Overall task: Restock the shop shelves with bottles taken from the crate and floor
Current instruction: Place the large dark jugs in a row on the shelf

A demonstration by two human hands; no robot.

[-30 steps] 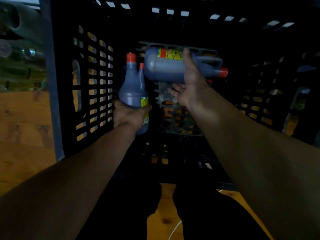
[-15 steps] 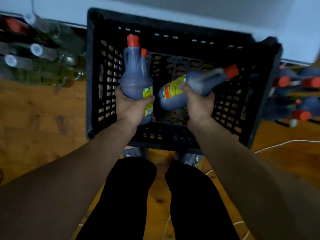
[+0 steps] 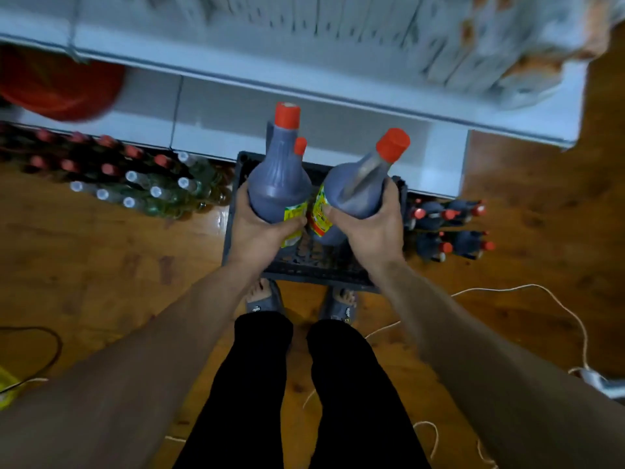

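Now both bottles are clear of the crate [image 3: 304, 270], where they sat a second ago. My left grip [image 3: 262, 231] wraps the left bottle [image 3: 277, 184], held upright. My right grip [image 3: 368, 228] wraps the right bottle [image 3: 355, 191], no longer flat but tilted right. The shelf [image 3: 236, 110] lies ahead, so I judge pickup complete and placement pending.

My left hand [image 3: 260, 231] gripped the left jug [image 3: 279, 187] and my right hand [image 3: 370, 228] the right jug [image 3: 355, 191], so neither was free. Ahead, the lower shelf [image 3: 236, 110] showed bare white board beside the red thing [image 3: 57, 86], under the overhanging upper shelf [image 3: 338, 81]. Below, the crate [image 3: 314, 274] sat hemmed between the clear floor bottles [image 3: 142, 184] on its left and the dark floor jugs [image 3: 449, 228] on its right
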